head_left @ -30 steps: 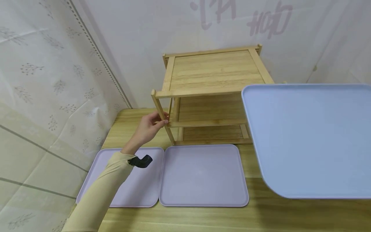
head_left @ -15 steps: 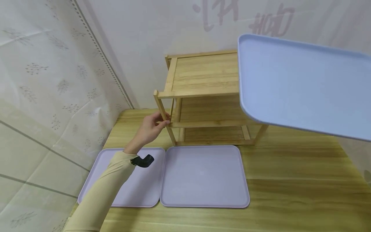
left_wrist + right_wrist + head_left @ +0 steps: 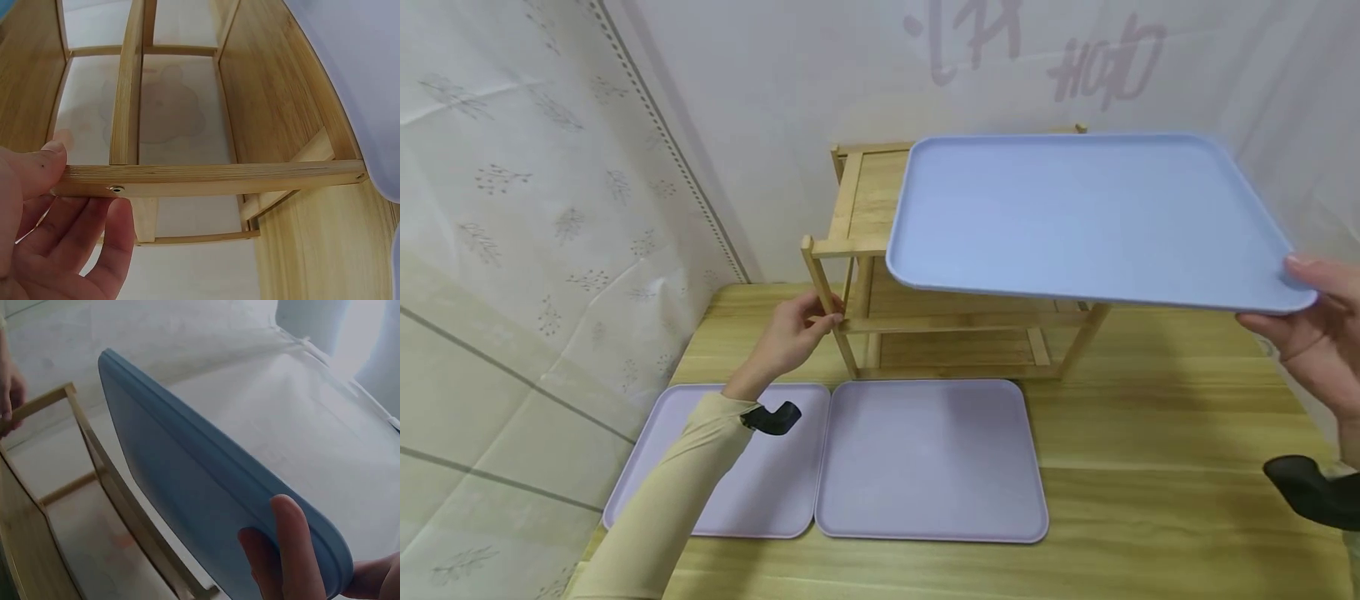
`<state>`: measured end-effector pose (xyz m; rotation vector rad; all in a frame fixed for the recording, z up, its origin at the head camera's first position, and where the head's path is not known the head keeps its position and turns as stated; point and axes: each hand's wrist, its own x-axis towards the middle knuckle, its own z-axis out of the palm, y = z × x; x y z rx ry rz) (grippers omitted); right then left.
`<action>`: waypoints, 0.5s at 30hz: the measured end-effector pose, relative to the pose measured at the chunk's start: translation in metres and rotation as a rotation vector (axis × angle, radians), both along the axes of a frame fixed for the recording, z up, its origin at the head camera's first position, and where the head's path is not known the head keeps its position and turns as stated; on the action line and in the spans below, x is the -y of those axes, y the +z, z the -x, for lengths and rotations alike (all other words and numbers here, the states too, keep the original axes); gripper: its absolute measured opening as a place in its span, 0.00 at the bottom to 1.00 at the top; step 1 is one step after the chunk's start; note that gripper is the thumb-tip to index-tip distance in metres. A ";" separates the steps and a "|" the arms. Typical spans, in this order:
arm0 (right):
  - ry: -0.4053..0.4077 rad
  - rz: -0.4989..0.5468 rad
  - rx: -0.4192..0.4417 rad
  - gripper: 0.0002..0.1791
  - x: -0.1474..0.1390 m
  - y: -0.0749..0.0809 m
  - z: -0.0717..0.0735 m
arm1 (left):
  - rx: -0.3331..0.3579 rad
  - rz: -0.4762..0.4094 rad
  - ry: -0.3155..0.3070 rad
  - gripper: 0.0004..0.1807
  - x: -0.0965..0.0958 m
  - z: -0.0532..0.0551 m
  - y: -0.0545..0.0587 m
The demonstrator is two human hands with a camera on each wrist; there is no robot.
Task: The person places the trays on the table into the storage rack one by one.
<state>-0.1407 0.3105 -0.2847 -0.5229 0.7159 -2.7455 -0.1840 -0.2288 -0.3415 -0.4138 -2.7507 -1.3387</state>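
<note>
While the right hand [image 3: 1326, 342] pinches the blue tray [image 3: 1090, 221] at near right corner, this tray is in the air, overlapping the wooden rack [image 3: 958, 322] in head view | left hand [image 3: 790, 333] grips rack's left front post | tabletop [image 3: 1172, 500] extends widely right of two lilac trays [image 3: 932, 458]

Saw a white back wall [image 3: 752, 108], faintly creased toward the right, with pale mauve writing [image 3: 1108, 62] high up. Found a light curtain [image 3: 512, 250] on the left, printed with grey sprigs [image 3: 502, 178], crossed lower down by thin dark lines [image 3: 535, 384] and edged with a dotted band [image 3: 655, 121] near the back wall. Noticed a streaky yellow-brown wooden table [image 3: 1150, 517] below, reaching to the foot of the curtain. Caught a bright white light [image 3: 359, 337] high up in the right wrist view, near a thin white pole [image 3: 369, 394].
</note>
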 end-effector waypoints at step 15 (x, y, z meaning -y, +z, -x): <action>0.084 -0.096 0.011 0.24 0.073 0.021 0.022 | 0.006 -0.024 0.000 0.09 -0.001 -0.001 -0.002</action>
